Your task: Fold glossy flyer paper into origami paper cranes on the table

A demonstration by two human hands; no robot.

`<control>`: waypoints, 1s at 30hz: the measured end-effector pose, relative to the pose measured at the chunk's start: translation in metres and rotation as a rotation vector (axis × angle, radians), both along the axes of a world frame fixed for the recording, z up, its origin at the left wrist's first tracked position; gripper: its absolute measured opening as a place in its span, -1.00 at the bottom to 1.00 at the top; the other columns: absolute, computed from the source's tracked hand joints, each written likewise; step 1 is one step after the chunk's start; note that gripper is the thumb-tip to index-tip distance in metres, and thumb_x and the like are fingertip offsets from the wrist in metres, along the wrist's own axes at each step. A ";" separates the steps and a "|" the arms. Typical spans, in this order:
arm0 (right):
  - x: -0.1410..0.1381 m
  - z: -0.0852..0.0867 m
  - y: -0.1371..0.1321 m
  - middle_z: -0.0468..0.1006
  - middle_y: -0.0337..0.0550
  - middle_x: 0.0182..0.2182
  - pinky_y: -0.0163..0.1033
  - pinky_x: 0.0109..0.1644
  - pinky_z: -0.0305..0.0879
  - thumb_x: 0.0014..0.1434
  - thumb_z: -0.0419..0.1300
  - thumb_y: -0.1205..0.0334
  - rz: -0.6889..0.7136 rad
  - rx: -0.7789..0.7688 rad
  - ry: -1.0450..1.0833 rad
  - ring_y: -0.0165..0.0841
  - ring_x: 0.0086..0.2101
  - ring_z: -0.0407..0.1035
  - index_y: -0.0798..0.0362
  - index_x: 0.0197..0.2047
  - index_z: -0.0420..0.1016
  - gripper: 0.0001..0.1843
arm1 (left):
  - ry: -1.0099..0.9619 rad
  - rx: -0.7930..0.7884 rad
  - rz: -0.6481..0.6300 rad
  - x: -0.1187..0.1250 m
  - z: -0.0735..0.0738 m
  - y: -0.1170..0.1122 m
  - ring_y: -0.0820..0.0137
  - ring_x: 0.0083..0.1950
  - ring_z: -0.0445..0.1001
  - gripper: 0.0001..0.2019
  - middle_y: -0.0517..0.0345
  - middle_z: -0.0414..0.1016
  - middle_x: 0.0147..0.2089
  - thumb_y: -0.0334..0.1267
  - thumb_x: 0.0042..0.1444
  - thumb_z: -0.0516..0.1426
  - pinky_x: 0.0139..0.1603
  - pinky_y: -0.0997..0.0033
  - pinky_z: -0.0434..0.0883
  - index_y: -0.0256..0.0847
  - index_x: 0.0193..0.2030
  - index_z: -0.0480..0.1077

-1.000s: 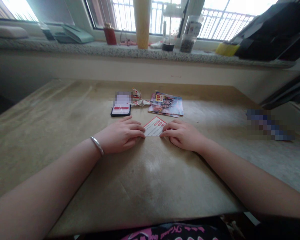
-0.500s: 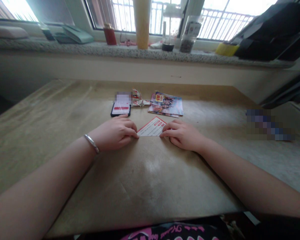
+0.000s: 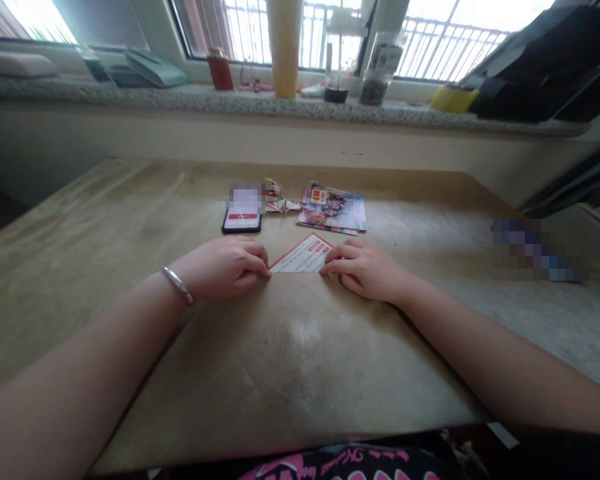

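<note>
A piece of paper (image 3: 300, 259), folded into a triangle, lies flat on the table with its long edge towards me. It is white with red edging and lines of print. At its left corner is my left hand (image 3: 225, 267), fingers curled and closed, thumb and forefinger just at the tip. My right hand (image 3: 365, 269) has its fingers closed over the right corner and hides it. A silver bangle circles my left wrist.
Behind the paper are a phone (image 3: 243, 223), a crumpled red-and-white folded paper (image 3: 279, 200) and a stack of colourful printed sheets (image 3: 337, 210). A blurred item (image 3: 535, 250) lies at right. Bottles and a black bag (image 3: 540, 73) stand on the windowsill (image 3: 180, 98).
My left hand has slid slightly left along the fold, uncovering more of the left corner, and its fingers have come away from the phone's lower edge. The right hand stays put.
</note>
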State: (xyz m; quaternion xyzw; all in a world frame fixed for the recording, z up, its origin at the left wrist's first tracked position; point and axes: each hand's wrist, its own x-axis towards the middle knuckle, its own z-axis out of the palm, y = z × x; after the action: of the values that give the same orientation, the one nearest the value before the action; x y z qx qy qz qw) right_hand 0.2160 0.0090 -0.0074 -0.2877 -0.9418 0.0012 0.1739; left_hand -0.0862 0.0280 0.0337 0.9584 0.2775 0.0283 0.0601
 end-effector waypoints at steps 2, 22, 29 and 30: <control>0.000 -0.001 0.000 0.52 -0.13 -0.12 -0.19 -0.09 0.28 0.12 0.04 0.44 0.001 -0.001 0.002 -0.31 -0.18 0.30 -0.03 -0.09 0.53 -0.63 | 0.012 -0.006 0.010 -0.001 0.001 0.000 0.40 -0.19 0.48 -0.68 0.19 0.54 -0.18 -0.43 0.04 0.00 -0.08 0.40 0.39 -0.08 -0.24 0.56; 0.001 -0.001 0.000 0.51 -0.13 -0.10 -0.17 -0.07 0.28 0.16 0.01 0.41 -0.008 -0.003 -0.025 -0.29 -0.15 0.31 -0.03 -0.07 0.52 -0.64 | 0.006 0.033 -0.005 -0.006 0.001 0.001 0.37 -0.17 0.47 -0.67 0.14 0.53 -0.15 -0.31 0.13 -0.03 -0.13 0.40 0.40 -0.05 -0.09 0.51; 0.002 0.002 0.000 0.54 -0.12 -0.13 -0.17 -0.07 0.31 0.14 0.02 0.43 0.018 -0.002 -0.004 -0.30 -0.15 0.35 -0.01 -0.10 0.54 -0.64 | 0.011 0.017 0.018 -0.005 0.000 0.000 0.38 -0.17 0.48 -0.71 0.17 0.54 -0.15 -0.34 0.07 0.01 -0.11 0.40 0.40 -0.06 -0.21 0.55; 0.003 0.002 0.000 0.54 -0.12 -0.13 -0.17 -0.07 0.32 0.13 0.03 0.43 0.014 -0.004 0.001 -0.30 -0.15 0.35 -0.01 -0.12 0.54 -0.65 | 0.015 0.015 0.019 -0.005 0.000 0.000 0.37 -0.17 0.48 -0.71 0.18 0.54 -0.15 -0.34 0.06 0.01 -0.12 0.40 0.40 -0.07 -0.22 0.55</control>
State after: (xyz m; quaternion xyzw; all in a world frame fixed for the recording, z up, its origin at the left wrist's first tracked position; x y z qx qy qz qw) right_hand 0.2187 0.0094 -0.0054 -0.2815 -0.9437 0.0046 0.1738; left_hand -0.0915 0.0280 0.0339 0.9564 0.2867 0.0240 0.0505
